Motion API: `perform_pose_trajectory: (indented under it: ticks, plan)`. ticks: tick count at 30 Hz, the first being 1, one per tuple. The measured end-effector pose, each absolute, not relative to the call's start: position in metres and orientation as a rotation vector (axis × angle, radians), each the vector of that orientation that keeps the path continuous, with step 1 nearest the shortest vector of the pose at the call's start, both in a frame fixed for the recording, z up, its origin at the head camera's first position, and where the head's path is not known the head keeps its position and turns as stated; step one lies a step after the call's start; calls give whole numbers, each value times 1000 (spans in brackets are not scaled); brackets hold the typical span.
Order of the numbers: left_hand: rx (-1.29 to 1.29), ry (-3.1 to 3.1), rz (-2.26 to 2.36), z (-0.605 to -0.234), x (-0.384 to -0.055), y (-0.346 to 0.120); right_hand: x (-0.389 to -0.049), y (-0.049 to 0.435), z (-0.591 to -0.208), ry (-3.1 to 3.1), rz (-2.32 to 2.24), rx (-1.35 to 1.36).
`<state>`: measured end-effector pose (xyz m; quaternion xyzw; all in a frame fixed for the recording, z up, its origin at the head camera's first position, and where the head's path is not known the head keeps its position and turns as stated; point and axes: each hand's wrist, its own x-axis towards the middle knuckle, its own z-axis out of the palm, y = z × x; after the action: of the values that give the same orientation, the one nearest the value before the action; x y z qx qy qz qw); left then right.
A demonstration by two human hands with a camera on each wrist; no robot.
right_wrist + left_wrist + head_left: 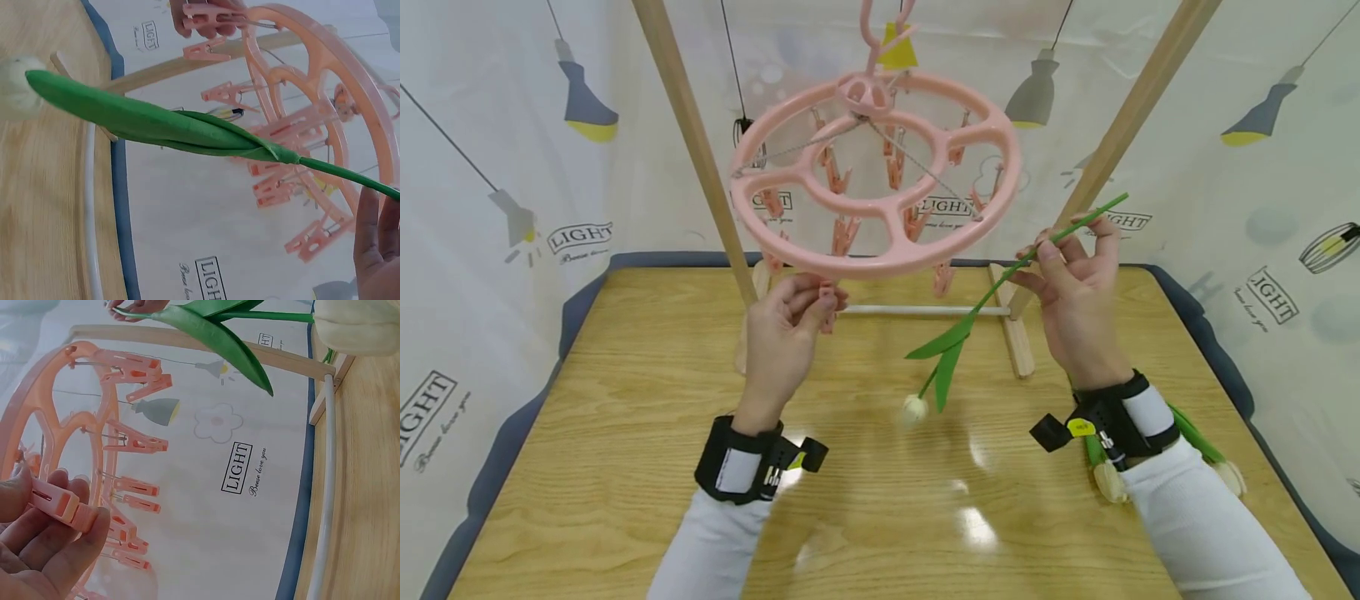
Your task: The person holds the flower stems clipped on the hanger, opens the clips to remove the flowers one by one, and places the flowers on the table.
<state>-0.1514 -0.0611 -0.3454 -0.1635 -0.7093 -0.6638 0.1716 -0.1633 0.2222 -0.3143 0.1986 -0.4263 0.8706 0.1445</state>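
My left hand (pixel 784 323) is at the near left rim of a round pink clip hanger (pixel 880 260), pinching one of its hanging clothespins (pixel 56 501) between thumb and fingers. The hanger's other pink clothespins (pixel 842 236) dangle below the ring. To the right of the ring, my right hand (pixel 1081 302) holds an artificial white tulip (pixel 957 335) by its green stem. The stem slants, its cut end up by the fingers and its bloom (pixel 914 410) hanging low over the table. In the right wrist view a long green leaf (pixel 156 130) covers part of the hanger.
More white tulips (pixel 1108 482) lie on the wooden table (pixel 880 533) at the right, partly hidden by my right forearm. A wooden stand (pixel 688 142) with slanted posts and a white lower rod (pixel 925 310) surrounds the hanger. A printed curtain (pixel 475 250) encloses the table.
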Motion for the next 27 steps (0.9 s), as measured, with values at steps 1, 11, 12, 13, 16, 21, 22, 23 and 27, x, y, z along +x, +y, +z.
perform_pose_trajectory:
  ticks: [1,11,12,13,16,21,22,23,27]
  plan:
    - [-462,-2018,-1888,-346,-152,-61,-164,225,-314,-1233,2499,562]
    - [-430,-2080,-1910,-347,-152,-66,-166,258,-310,-1143,2447,493]
    - [-434,-2086,-1919,-348,-152,-66,-166,261,-310,-1136,2445,487]
    - [-443,-2095,-1923,-348,-152,-67,-166,263,-310,-1138,2442,484]
    - [-491,-2107,-1956,-349,-151,-68,-166,269,-312,-1148,2439,479]
    - [-587,-2084,-2049,-349,-149,-69,-167,277,-313,-1181,2425,457]
    - [-604,-2071,-2069,-350,-149,-70,-168,279,-313,-1186,2418,448]
    - [-617,-2059,-2082,-350,-148,-70,-168,281,-313,-1202,2405,437]
    - [-644,-2023,-2085,-353,-149,-73,-171,292,-309,-1276,2352,412]
